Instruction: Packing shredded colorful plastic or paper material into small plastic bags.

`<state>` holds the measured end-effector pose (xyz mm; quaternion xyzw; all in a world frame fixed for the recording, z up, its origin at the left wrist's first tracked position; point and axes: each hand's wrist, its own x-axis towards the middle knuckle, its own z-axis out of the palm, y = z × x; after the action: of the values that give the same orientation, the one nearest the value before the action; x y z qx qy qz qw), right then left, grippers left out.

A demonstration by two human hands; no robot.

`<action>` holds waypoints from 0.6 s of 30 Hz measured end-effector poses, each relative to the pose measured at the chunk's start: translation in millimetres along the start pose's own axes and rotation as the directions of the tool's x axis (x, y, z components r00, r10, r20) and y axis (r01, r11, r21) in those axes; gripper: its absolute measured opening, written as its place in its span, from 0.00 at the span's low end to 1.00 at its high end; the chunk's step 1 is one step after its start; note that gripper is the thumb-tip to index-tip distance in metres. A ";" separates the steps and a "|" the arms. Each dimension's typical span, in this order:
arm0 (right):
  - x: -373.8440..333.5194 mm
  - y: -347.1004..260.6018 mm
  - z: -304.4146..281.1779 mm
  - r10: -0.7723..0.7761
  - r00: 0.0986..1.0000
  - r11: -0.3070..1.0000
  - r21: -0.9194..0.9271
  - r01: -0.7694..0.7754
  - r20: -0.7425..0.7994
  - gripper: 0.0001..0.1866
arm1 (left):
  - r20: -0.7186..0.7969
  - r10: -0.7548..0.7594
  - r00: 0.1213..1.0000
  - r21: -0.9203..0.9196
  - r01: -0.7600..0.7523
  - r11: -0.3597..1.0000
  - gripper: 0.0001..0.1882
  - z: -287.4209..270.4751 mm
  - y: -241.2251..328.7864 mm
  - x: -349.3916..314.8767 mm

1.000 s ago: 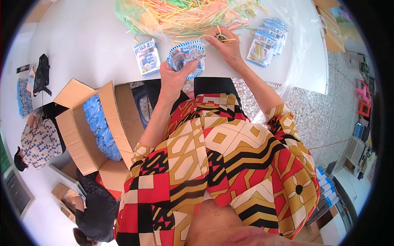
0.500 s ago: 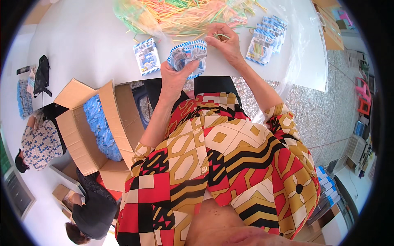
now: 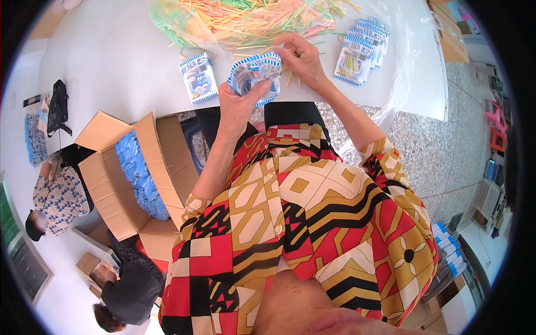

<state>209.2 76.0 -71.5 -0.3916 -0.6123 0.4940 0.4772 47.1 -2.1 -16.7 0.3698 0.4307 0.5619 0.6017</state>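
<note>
My left hand (image 3: 239,103) is closed around the lower part of a small blue-and-white plastic bag (image 3: 255,75), thumb across its front. The bag's striped mouth gapes upward. At the upper right rim of the bag is my right hand (image 3: 301,60), fingers bent and thumb and index drawn together; what they pinch, if anything, cannot be made out. A few thin yellowish sticks (image 3: 288,77) lie under the right hand. Beyond both hands, a heap of thin straw-like sticks (image 3: 251,25) in green, yellow and pink spreads over clear plastic.
One flat blue-and-white packet (image 3: 199,78) lies left of my hands. Several filled packets (image 3: 355,58) overlap at the right. A cardboard box (image 3: 106,184) with blue packaging inside stands left of me. Two other people (image 3: 62,192) sit further left. Clear plastic film (image 3: 405,67) hangs over the table's right side.
My right hand has shifted slightly left, closer to the bag's rim. The green stick that showed at its fingers no longer shows there; a few sticks now show below the hand.
</note>
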 end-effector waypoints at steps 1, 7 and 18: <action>0.2 -0.6 -0.3 -0.008 0.999 1.000 -0.017 0.007 -0.034 0.08 | -0.001 -0.003 1.000 -0.005 0.003 1.000 0.12 0.7 0.5 0.0; 8.9 13.4 -3.2 0.035 0.977 0.984 0.178 0.004 -0.212 0.10 | 0.016 -0.010 1.000 0.020 0.010 1.000 0.11 -1.0 -2.5 -0.2; -9.9 -1.2 -15.3 -0.141 0.984 0.987 -0.087 0.132 -0.108 0.11 | 0.059 -0.001 0.998 0.125 -0.006 0.992 0.09 -1.1 -4.0 -2.1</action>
<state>226.4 69.8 -71.3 -0.3948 -0.6286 0.4123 0.5282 47.5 -4.6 -20.6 0.4238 0.4468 0.5233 0.5890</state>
